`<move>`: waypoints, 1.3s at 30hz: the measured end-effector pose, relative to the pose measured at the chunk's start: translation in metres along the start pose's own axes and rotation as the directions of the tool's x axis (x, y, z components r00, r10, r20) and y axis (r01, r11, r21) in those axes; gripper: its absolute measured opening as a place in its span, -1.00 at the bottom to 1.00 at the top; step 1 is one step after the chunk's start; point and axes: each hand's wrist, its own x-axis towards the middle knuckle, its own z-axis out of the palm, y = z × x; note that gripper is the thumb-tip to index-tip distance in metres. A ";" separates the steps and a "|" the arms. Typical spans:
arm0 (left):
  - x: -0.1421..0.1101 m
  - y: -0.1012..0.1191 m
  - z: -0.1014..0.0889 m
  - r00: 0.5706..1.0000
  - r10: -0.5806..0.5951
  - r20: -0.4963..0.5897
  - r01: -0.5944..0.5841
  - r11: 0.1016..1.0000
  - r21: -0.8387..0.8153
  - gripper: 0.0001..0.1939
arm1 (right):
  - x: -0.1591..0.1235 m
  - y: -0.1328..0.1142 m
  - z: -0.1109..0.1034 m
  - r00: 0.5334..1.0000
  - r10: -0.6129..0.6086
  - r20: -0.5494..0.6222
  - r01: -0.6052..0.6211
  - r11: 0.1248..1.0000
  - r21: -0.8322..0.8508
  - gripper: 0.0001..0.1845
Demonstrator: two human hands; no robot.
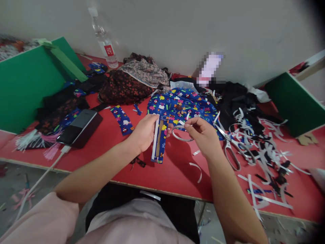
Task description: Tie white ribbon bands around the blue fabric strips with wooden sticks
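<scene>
My left hand [147, 133] is closed on a blue cartoon-print fabric strip [162, 144], held over the red table. A brown band and a white edge run lengthwise along this strip. Between thumb and fingers, my right hand [203, 134] pinches a narrow white strip [181, 139] that bends in a loop towards the left hand. Behind both hands lies a heap of the same blue printed fabric [188, 105]. Open-bladed scissors [230, 144] rest right of my right hand. Another blue printed piece [122, 120] lies flat to the left of my left hand.
White and black offcuts [261, 162] litter the right of the red table [142, 174]. Dark floral cloth [127, 84] and a plastic bottle [106, 51] are at the back. A black device [78, 127] with a white cable sits left. Green panels [33, 84] stand at both sides.
</scene>
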 end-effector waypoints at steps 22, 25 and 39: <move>-0.012 -0.019 0.004 0.995 -0.095 0.032 0.076 0.920 0.385 -0.81 | -0.007 -0.004 0.001 0.981 0.042 0.191 -0.046 0.999 0.020 -0.80; -0.013 -0.021 0.006 0.998 -0.070 0.007 0.061 0.914 0.400 -0.83 | -0.008 -0.006 0.004 0.980 0.050 0.194 -0.052 0.999 0.009 -0.81; -0.019 -0.023 0.010 1.000 -0.021 -0.009 0.023 0.865 0.501 -0.79 | -0.011 -0.012 0.009 0.973 0.081 0.215 -0.086 0.996 0.017 -0.81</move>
